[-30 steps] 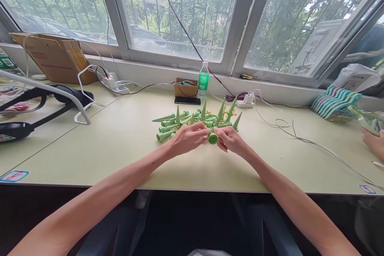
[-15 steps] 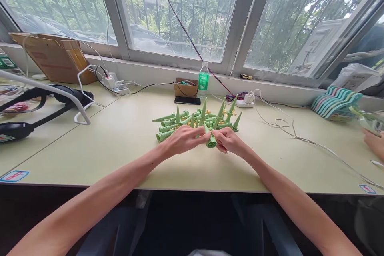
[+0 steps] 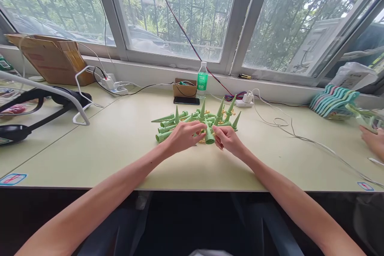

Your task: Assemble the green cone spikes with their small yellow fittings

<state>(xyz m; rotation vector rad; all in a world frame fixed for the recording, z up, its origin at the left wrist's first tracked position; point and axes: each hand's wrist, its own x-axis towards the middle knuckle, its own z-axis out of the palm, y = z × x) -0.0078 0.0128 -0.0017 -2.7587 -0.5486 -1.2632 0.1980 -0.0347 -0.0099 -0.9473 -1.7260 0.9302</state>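
Between my hands is a hollow green plastic spike point(image 3: 209, 137), which looks like a plant watering spike, its round open end facing me. My left hand point(image 3: 186, 135) pinches it from the left with thumb and fingers. On its right side, my right hand point(image 3: 228, 138) has curled fingers, with thumb and index pressed together close to the spike. Whatever small part they grip there is hidden. Just behind lies a pile of similar green spikes point(image 3: 164, 129), some lying flat and several standing point up, with small yellow pieces point(image 3: 233, 113) among them.
Beyond the pile are a black phone point(image 3: 186, 100), a small cardboard box point(image 3: 181, 89) and a bottle point(image 3: 202, 81). White cables point(image 3: 318, 144) cross the right side. A black headset point(image 3: 57, 106) sits left; teal hangers point(image 3: 333, 102) and another person's hand point(image 3: 373, 141) are right.
The spike between my hands has turned slightly, and its open end has shifted a little left and up. My right hand's fingers have drawn slightly closer together. The view moved a bit.
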